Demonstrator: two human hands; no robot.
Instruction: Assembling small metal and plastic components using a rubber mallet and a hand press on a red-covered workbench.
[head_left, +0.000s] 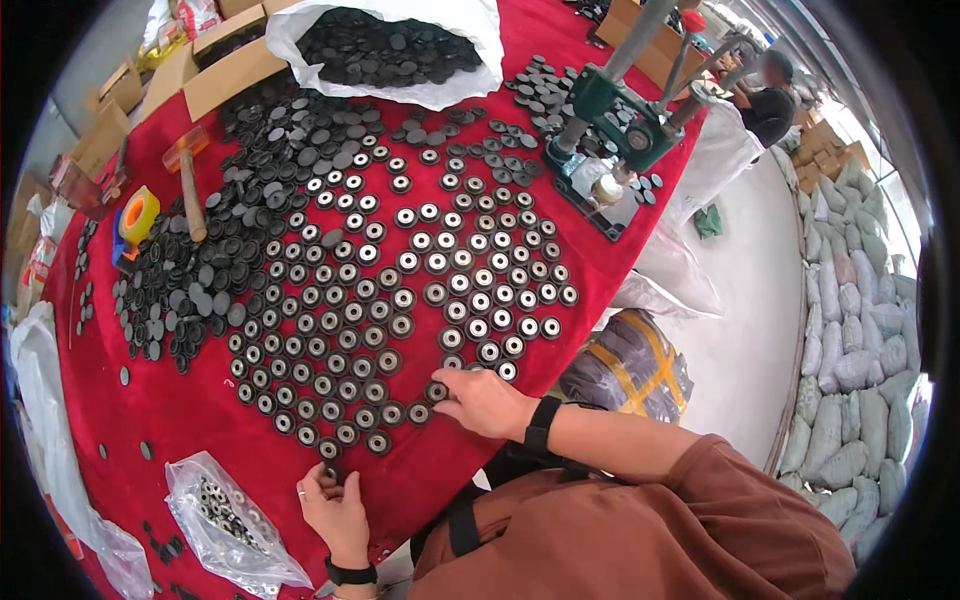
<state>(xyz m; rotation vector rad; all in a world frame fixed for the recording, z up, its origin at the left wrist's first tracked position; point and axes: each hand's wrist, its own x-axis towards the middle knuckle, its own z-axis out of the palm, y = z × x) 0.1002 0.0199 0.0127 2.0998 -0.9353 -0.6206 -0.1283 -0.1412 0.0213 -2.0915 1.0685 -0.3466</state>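
Many small black wheels with silver metal centres (388,361) lie face up in loose rows on a red-covered table (420,455). At the near right edge of these rows, my right hand (488,402) has its thumb and forefinger closed around one black wheel (437,391), which still rests on the cloth. My left hand (337,515) is at the near edge of the rows, fingertips closed about another black wheel (331,475), partly hidden by the fingers. Left of that hand lies a clear plastic bag (265,562) of small metal rings.
Plain black discs are heaped (185,255) at the left, beside a mallet (191,190) and yellow tape (140,215). A white sack of black discs (480,85) stands at the back. A green hand press (625,125) is at the far right; a person (770,100) sits beyond it.
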